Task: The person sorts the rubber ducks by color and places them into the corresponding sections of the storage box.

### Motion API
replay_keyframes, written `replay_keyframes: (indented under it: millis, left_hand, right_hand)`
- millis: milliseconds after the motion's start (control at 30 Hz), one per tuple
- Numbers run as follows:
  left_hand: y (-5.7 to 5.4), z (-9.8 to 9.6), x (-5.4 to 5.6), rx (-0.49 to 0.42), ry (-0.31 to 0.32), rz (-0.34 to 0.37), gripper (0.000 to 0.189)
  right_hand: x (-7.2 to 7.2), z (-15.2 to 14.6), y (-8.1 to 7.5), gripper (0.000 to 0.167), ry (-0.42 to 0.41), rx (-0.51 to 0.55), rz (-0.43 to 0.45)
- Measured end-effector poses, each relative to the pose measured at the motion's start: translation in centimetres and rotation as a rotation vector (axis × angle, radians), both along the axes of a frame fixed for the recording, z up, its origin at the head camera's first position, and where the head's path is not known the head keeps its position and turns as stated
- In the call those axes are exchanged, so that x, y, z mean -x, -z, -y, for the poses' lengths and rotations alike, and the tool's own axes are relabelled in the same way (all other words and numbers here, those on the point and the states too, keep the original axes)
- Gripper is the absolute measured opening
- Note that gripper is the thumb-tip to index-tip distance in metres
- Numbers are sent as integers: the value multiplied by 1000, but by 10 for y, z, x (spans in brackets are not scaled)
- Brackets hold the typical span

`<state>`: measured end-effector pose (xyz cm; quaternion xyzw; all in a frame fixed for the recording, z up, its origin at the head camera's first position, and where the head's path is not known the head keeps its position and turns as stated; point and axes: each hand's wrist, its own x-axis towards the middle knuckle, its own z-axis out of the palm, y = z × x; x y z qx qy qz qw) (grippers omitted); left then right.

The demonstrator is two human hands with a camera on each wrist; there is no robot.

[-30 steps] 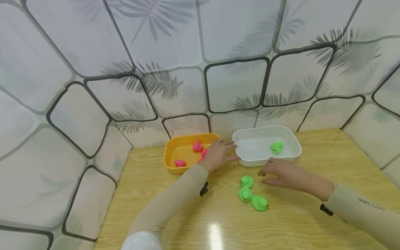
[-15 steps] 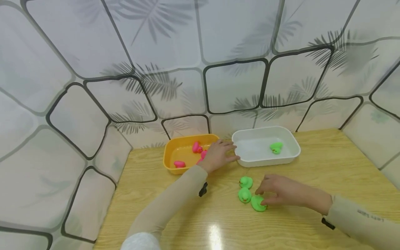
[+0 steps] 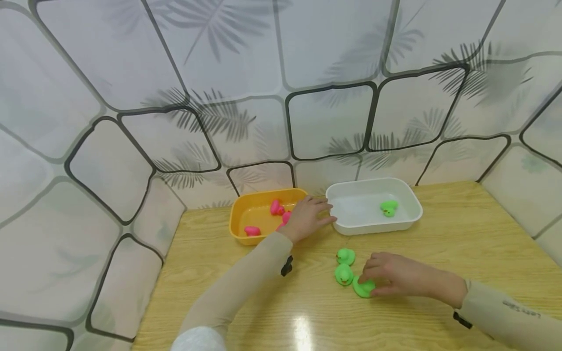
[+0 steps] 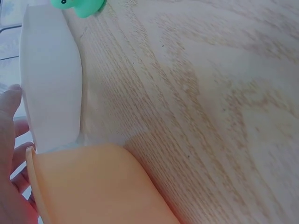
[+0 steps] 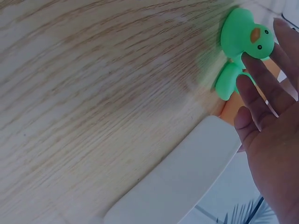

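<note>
My right hand (image 3: 395, 275) curls its fingers around a green rubber duck (image 3: 360, 287), covering its head in the head view. In the right wrist view this duck (image 5: 236, 35) faces the camera, with fingertips at its head. Two more green ducks stand beside it, one in front (image 3: 344, 275) and one behind (image 3: 346, 256). My left hand (image 3: 305, 219) rests across the neighbouring rims of an orange tub (image 3: 234, 226) and a white tub (image 3: 373, 228). Its fingers are spread and fairly straight; in the left wrist view fingers lie at both rims.
Several pink ducks (image 3: 277, 207) lie in the orange tub, partly hidden by my left hand. Another green duck (image 3: 389, 208) is inside the white tub. Both tubs stand at the back of the wooden table (image 3: 206, 292), against a patterned wall covering (image 3: 329, 122).
My right hand has moved down from in front of the white tub to the front right green duck, and its fingers have lowered around it. The left hand stays in place.
</note>
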<state>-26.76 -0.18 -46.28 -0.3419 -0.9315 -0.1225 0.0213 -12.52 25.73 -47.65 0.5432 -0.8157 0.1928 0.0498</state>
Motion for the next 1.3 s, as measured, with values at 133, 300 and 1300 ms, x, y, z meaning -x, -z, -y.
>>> replay_keyframes:
  millis: [133, 300, 1300]
  left_hand:
    - [0, -1, 1, -6, 5, -7, 49]
    - [0, -2, 2, -3, 4, 4, 49]
    - [1, -2, 1, -6, 4, -7, 47]
  right_hand:
    - [-1, -2, -2, 26, 1, -14, 21]
    - [-1, -5, -3, 27, -8, -26, 21]
    - [26, -39, -41, 30, 126, 22, -91]
